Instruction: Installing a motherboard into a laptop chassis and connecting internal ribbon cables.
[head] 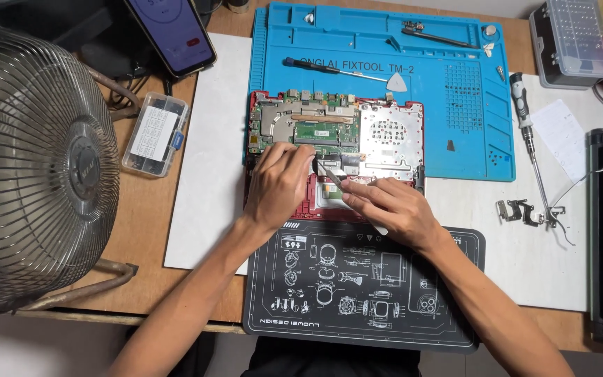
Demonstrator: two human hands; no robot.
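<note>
An opened red laptop base (pixel 336 136) lies on the desk with its green circuit board, copper heat pipe and silver shield plate exposed. My left hand (pixel 278 183) rests on its lower left part, fingers curled down onto the parts near the middle. My right hand (pixel 390 207) grips thin metal tweezers (pixel 329 174), whose tip points up-left into the laptop just beside my left fingertips. What the tweezers touch is hidden by my fingers.
A blue work mat (pixel 469 105) lies under the laptop with a screwdriver (pixel 329 68) and a pick (pixel 397 82). A black printed mat (pixel 357 293) sits near me. A wire fan (pixel 33 167), a phone (pixel 172 31), a small parts box (pixel 155 132), a long screwdriver (pixel 528 132) and hinges (pixel 525 211) surround them.
</note>
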